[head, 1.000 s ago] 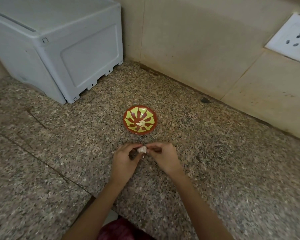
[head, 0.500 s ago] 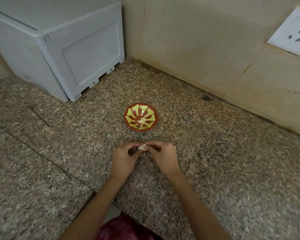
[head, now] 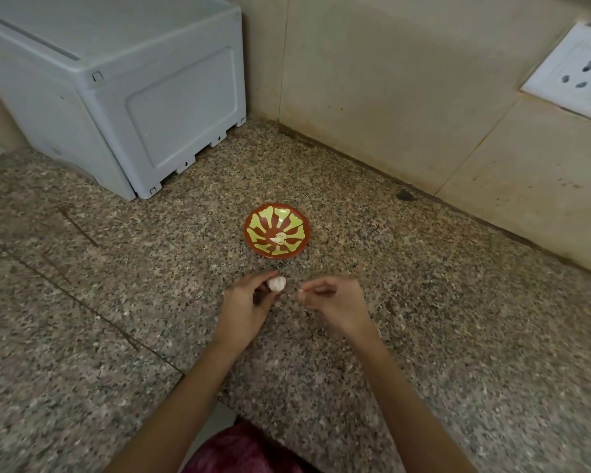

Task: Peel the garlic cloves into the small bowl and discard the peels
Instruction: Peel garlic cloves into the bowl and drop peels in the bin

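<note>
Just below the centre of the frame, a pinkish-white garlic piece (head: 276,284) sits at the fingertips of the left hand (head: 246,307), whose fingers curl round it. Just to its right, apart from the garlic, the right hand (head: 335,303) pinches a pale scrap (head: 301,295) between thumb and forefinger; whether it is peel or clove I cannot tell. Above the hands, near the centre, stands the small bowl (head: 247,233), red with a yellow-green pattern, holding a peeled clove (head: 279,238). All are over a speckled granite counter (head: 423,319). A grey plastic box (head: 133,97) fills the upper left, a white wall socket (head: 577,73) the upper right.
</note>
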